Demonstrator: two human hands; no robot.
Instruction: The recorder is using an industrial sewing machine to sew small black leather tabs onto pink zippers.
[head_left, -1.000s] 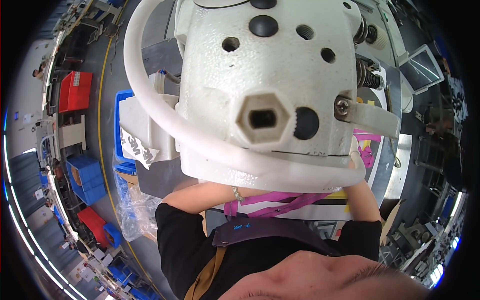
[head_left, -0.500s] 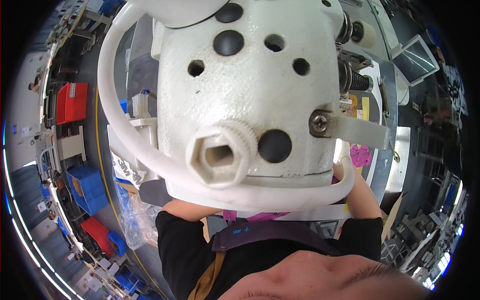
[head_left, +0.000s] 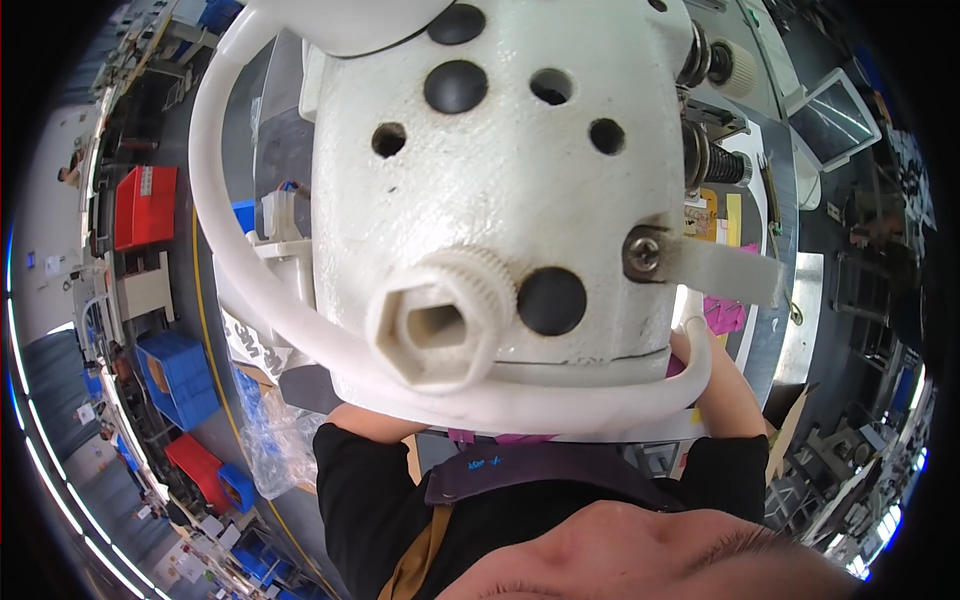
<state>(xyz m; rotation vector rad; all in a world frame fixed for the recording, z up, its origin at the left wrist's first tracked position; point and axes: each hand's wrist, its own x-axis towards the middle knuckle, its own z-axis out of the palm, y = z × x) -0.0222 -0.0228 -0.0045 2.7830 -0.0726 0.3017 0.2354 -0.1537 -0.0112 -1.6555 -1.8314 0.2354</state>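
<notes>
A white sewing machine head (head_left: 470,190) fills the middle of the view and hides both my hands. My left forearm (head_left: 375,422) goes in under its near left side. On the other side, my right forearm (head_left: 730,395) reaches up behind the white tube (head_left: 560,405) that loops round the machine's front. Magenta fabric (head_left: 722,314) shows beyond the right forearm, and a sliver of it peeks out below the machine's near edge. Whether either hand touches the fabric is hidden.
Crumpled clear plastic (head_left: 280,445) lies at the left by the worktable. Red bin (head_left: 147,207) and blue crate (head_left: 178,378) stand farther left across the aisle. A flat screen panel (head_left: 835,120) stands at the far right. Scissors (head_left: 796,312) lie near the table's right side.
The machine looks slightly larger and shifted in the view. Less magenta fabric shows below its near edge. My forearms stay in nearly the same places.
</notes>
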